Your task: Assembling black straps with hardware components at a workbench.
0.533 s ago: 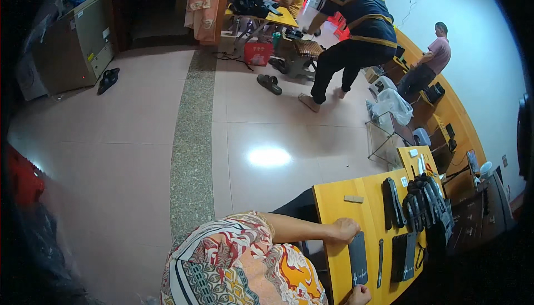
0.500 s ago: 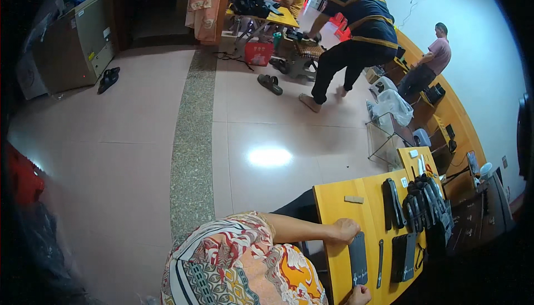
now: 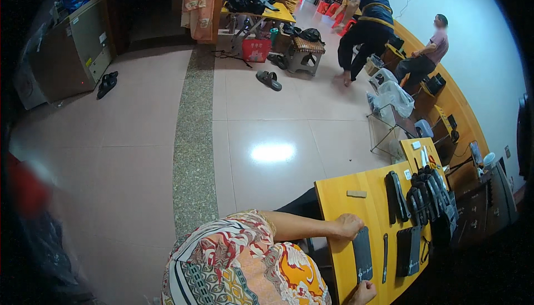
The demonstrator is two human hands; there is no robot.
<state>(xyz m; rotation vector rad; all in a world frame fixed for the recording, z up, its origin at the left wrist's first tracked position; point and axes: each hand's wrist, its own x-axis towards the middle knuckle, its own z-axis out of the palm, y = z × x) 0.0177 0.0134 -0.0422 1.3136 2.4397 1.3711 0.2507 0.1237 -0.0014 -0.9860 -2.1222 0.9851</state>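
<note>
A flat dark grey strip (image 3: 362, 255) with small light print lies lengthwise on the yellow wooden table (image 3: 342, 207). My left hand (image 3: 348, 226) has its fingers curled at the strip's far end. My right hand (image 3: 365, 293) pinches the near end, its forearm mostly cut off by the lower edge. Just right of the strip is a narrow black band (image 3: 385, 258). Beyond that sits a stack of dark flat pieces (image 3: 408, 252). A small grey-brown bar (image 3: 356, 194) rests past my left hand.
Black folded strips (image 3: 397, 198) and a dark heap of similar pieces (image 3: 427, 194) cover the table's right side. Orange-handled scissors (image 3: 431, 161) lie at its far end. A wire-legged stand with a plastic bag (image 3: 396, 98) is beyond. Sandals (image 3: 269, 80) and a stool (image 3: 306, 57) stand on the floor.
A person in a striped shirt has stepped away from the stool, farther back and right. My hands keep their places at the strip's ends; the view has shifted slightly.
</note>
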